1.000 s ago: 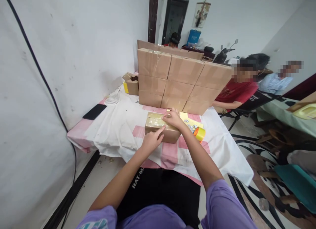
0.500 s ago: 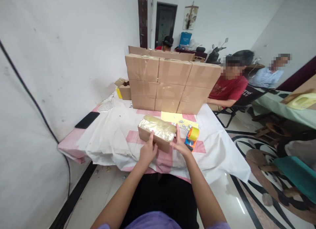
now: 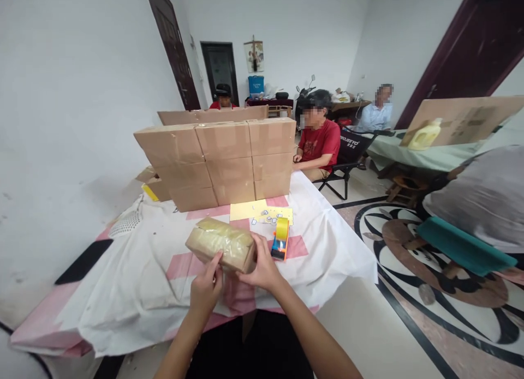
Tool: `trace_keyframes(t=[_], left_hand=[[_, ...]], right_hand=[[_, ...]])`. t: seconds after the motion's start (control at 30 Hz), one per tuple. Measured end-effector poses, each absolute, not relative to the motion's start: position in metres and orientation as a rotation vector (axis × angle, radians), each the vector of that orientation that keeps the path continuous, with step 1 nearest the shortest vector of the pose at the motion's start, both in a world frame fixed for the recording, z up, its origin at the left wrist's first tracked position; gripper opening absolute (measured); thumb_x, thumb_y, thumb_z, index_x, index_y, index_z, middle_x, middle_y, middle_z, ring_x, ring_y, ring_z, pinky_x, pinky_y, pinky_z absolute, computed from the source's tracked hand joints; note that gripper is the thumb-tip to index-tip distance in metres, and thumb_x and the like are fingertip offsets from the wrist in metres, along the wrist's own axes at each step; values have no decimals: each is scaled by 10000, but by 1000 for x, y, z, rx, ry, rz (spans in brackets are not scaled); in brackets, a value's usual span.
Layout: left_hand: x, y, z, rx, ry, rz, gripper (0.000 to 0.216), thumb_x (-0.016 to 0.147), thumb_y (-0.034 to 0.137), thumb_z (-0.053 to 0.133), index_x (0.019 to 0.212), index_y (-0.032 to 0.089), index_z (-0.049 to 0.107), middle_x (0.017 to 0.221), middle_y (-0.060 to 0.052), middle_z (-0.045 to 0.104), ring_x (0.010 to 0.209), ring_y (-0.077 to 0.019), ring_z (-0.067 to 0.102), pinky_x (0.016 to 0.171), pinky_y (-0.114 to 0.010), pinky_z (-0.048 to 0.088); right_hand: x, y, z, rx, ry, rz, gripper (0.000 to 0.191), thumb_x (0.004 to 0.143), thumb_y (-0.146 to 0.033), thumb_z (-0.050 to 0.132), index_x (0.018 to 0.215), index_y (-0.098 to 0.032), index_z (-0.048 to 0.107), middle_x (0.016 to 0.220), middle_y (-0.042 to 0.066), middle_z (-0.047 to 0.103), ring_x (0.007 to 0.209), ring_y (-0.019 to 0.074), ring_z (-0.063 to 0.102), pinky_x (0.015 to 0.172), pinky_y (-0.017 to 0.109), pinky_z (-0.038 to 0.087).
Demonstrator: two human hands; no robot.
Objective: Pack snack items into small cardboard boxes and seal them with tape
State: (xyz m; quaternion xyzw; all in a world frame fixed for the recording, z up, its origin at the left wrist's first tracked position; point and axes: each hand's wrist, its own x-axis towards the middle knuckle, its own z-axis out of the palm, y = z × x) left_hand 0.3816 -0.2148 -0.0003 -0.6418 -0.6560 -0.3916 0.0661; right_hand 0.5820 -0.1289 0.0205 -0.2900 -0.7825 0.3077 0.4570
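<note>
A small cardboard box [image 3: 219,242], with shiny clear tape across its top, is tilted slightly in front of me above the cloth-covered table. My left hand [image 3: 207,283] is at its near long side, index finger pressed on the tape near the top edge and the other fingers curled below. Around the right end of the box, my right hand [image 3: 265,263] grips with thumb at the near side and fingers at the far side. Just right of that hand lies a tape dispenser [image 3: 280,238] with a yellow roll.
Stacked cardboard boxes [image 3: 229,163] form a wall across the table's back. Yellow paper [image 3: 245,210] with small stickers lies before them. A black phone-like slab [image 3: 84,260] and a perforated white object [image 3: 126,222] are at left. A person in red [image 3: 323,142] sits beyond the right edge.
My view has swung to the right. My right hand has wrapped further round the end of the box, and the left index finger still presses the tape near its edge.
</note>
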Motion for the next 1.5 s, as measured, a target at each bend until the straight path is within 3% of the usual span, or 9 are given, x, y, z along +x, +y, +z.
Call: trace_keyframes(t=[0.2,0.33,0.43,0.67,0.8,0.97,1.23,1.4,1.5], left_hand=[[402,-214,-22,-2185,-1830,-1036,471,1000,239,398,1444,265,553,1054,-64,771,855,-177,731,763,-278,571],[413,-208,-54,-2218,-1863,-614,448,970,317,456,1385,299,624,1413,-68,635,1295,-268,597,1041,-445,498],[414,-203,-75,-2124,-1890,-483,506,958,338,465,1454,292,553,1537,-62,505,1395,-274,509,1103,-479,438],[409,-201,-84,-2128,-1804,-471,609,940,327,493,1542,349,400,1578,-12,433,1406,-240,499,1109,-442,423],[412,-203,-70,-2153,-1781,-467,610,940,314,504,1543,307,414,1599,-27,394,1417,-244,484,1116,-433,413],[416,-201,-60,-2157,-1875,-512,608,925,339,525,1526,292,448,1615,-40,366,1445,-252,442,1161,-448,353],[418,-202,-55,-2237,-1975,-774,542,897,328,572,1436,267,567,1562,-66,470,1398,-287,499,1148,-491,394],[354,-178,-35,-2142,-1977,-1172,288,962,269,490,1125,242,726,1164,-59,757,1074,-199,705,932,-342,576],[281,-134,16,-1849,-1903,-1312,238,966,282,499,1052,218,712,1070,-73,747,1032,-224,694,942,-384,563]], right_hand=[[618,-124,47,-841,-1624,794,1107,637,-419,836,1535,-309,198,1513,137,354,1400,372,407,1077,517,487],[669,-100,87,-945,-1369,707,1071,674,-482,786,1529,-312,163,1529,137,344,1369,346,442,936,449,566],[713,-70,112,-1115,-1271,499,1071,674,-512,778,1527,-306,165,1522,148,327,1309,343,481,795,390,589],[736,57,86,-1565,-1215,25,1058,647,-500,755,1498,-126,249,1409,240,402,1353,402,413,1083,499,428],[716,124,46,-1763,-995,123,1062,700,-508,718,1495,-45,187,1404,307,398,1340,436,433,1128,523,370],[710,173,23,-1783,-958,127,1094,680,-502,754,1502,-78,170,1386,305,400,1298,464,471,1098,553,397],[710,163,17,-1734,-1121,-47,1114,646,-478,777,1490,-42,196,1379,285,394,1332,431,413,1136,510,360],[696,163,14,-1755,-1188,-106,1150,664,-509,764,1513,-41,145,1393,282,352,1343,435,374,1138,515,334],[688,181,26,-1848,-1189,-20,1144,672,-504,769,1512,-59,132,1422,295,327,1363,437,367,1127,506,346]])
